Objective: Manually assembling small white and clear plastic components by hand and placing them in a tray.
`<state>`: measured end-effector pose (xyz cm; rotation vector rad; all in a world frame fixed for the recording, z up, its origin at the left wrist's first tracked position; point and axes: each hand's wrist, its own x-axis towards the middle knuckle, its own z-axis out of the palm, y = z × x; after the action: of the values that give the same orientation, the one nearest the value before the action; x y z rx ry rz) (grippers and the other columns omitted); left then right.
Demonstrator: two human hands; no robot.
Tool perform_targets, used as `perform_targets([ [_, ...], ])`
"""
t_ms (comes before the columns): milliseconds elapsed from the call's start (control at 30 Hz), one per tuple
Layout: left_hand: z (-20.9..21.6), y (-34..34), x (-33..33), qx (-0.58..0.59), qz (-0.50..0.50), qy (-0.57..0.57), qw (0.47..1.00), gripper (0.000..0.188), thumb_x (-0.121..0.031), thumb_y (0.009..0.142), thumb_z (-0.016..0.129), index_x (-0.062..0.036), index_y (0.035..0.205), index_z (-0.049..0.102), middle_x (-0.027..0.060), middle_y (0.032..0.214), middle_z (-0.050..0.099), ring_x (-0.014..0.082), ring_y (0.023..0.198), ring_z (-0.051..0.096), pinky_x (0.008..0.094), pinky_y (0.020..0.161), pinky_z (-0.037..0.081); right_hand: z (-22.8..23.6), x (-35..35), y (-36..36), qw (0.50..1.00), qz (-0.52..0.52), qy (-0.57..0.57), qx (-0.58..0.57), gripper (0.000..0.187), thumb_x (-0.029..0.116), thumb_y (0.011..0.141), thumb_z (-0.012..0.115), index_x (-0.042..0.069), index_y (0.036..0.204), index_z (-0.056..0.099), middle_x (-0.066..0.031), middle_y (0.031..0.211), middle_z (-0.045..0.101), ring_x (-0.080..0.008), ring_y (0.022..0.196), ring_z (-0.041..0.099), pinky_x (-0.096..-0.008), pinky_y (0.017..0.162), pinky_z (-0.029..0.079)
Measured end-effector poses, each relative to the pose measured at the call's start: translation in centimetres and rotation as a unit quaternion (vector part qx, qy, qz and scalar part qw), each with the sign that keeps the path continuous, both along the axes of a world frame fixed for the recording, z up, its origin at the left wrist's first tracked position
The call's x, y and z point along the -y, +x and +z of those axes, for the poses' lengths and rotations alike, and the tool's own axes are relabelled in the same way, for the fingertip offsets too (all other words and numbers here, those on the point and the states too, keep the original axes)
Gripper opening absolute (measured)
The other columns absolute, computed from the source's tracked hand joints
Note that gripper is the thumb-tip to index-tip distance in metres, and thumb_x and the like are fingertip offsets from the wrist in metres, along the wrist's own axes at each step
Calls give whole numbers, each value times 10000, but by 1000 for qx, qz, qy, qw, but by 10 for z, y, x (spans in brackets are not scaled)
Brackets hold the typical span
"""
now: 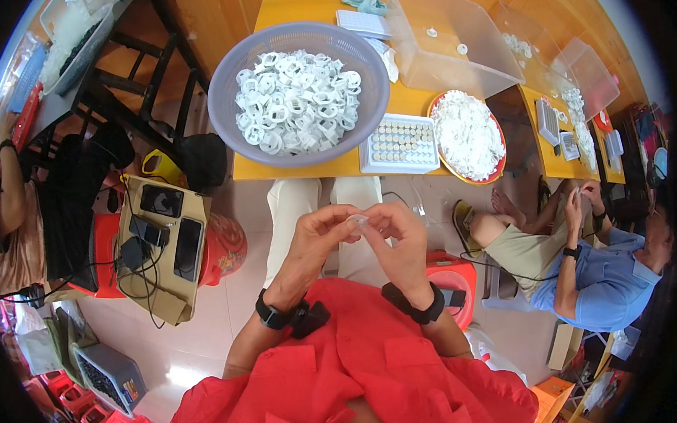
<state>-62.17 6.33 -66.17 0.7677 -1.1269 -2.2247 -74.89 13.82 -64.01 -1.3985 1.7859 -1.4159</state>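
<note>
A small white plastic part (pixel 359 219) is pinched between the fingertips of both my hands, above my lap; its exact kind is too small to make out. My left hand (pixel 323 231) is closed on one side of it, and my right hand (pixel 398 235) is closed on the other. On the table in front stands a grey-purple basket (pixel 222 110) heaped with white ring-shaped plastic parts (pixel 298 99). Right of it lies a white tray (pixel 399 164) with rows of small round pieces. Beside that, a red-rimmed plate (pixel 501 138) carries a pile of small white pieces (pixel 467 132).
A clear plastic bin (pixel 452 48) stands at the table's back right. To my left, a cardboard box (pixel 158 278) holds phones and cables on a red stool. A person in blue (pixel 594 275) works at the right; another sits at the far left. A red stool (pixel 449 275) stands by my right arm.
</note>
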Motion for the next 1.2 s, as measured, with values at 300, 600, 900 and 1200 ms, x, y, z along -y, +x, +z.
perform_targets([
  [300,6,-5,-4,-15,13,-45,999,165,-36,828,574,-16,986,615,37,953,557,133,880,577,267,773,487,-9,-3,-6,948,4,41,315,154,5,802,580,-9,945,526,-56,848,583,-96,704,596,-204,535,475],
  [600,2,-11,-8,20,70,-111,991,142,29,816,560,11,947,611,32,890,457,136,810,589,246,718,502,-17,1,0,930,-13,14,366,103,-22,795,574,-11,890,533,-43,743,584,-93,651,590,-200,550,486],
  [900,0,-10,-10,85,85,-163,979,65,10,832,541,13,878,586,22,885,491,116,792,574,240,697,489,-35,4,9,969,-59,21,241,95,-20,758,597,-7,811,519,-21,679,549,-43,560,517,-195,493,424],
  [1200,2,-9,-7,55,96,-50,993,82,-57,841,556,12,885,555,36,844,560,126,736,603,241,655,513,-35,5,17,974,-96,-38,203,79,6,776,607,9,834,553,-21,714,557,-60,584,526,-199,515,420],
])
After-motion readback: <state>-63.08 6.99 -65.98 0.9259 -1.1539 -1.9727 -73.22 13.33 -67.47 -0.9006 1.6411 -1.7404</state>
